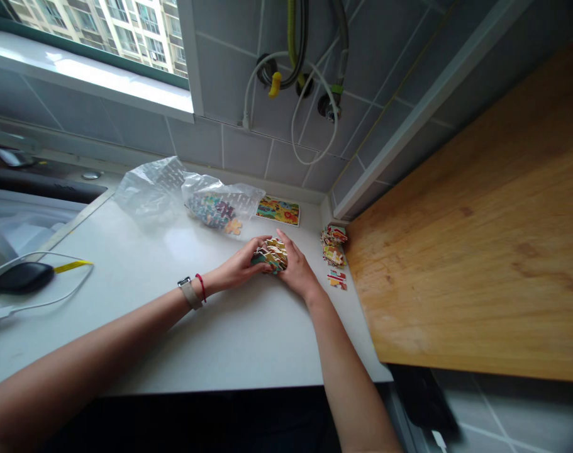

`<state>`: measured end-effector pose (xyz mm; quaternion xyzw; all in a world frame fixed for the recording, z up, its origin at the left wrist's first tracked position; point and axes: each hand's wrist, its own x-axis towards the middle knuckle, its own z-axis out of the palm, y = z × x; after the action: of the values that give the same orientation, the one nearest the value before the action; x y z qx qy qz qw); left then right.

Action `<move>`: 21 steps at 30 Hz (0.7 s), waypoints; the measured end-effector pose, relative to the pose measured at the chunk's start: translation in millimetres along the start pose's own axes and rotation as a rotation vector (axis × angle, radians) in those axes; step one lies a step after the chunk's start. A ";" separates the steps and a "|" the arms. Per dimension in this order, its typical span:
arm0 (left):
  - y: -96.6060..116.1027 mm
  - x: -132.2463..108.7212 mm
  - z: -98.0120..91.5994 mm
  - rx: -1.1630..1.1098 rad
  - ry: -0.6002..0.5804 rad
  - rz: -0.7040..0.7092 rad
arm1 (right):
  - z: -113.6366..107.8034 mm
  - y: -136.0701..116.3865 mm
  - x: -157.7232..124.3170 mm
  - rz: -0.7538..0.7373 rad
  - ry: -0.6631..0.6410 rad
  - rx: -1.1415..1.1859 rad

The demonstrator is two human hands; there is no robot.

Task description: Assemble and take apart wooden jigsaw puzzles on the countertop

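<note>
My left hand (241, 265) and my right hand (296, 269) cup a stack of colourful jigsaw puzzle pieces (272, 255) between them on a white countertop (220, 340). The fingers of both hands press against its sides, and they hide part of the stack. A beige watch strap (190, 292) and a red wrist cord (201, 287) circle my left wrist. Beyond my hands lies a transparent plastic bag (220, 204) holding more puzzle pieces. To the right, a small pile of puzzle pieces (334, 246) stands near the wall, with a few loose pieces (337, 279) just in front of it.
A printed puzzle picture card (278, 211) lies behind the bag, against the tiled wall. A wooden board (460, 214) runs along the right. A black object with a white cable (22, 277) sits at the left, and hoses (295, 82) hang on the wall.
</note>
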<state>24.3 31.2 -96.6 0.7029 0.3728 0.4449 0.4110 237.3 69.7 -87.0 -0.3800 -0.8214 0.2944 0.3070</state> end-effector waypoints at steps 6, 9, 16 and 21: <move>-7.0 9.5 -5.5 -0.026 -0.027 0.025 | -8.9 -5.5 -3.3 0.048 -0.098 -0.031; -10.4 9.5 -5.1 -0.043 -0.015 0.042 | -14.8 -7.2 -4.8 0.075 -0.153 -0.026; -11.6 2.4 0.0 -0.055 0.031 0.046 | -15.4 -14.3 -7.5 0.118 -0.187 0.077; -16.8 0.5 1.2 0.095 0.067 0.044 | 12.9 -19.2 -4.8 0.102 0.083 0.287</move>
<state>22.9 37.8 -112.1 0.7143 0.3918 0.4589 0.3546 221.9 52.3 -82.8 -0.3853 -0.7370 0.4083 0.3764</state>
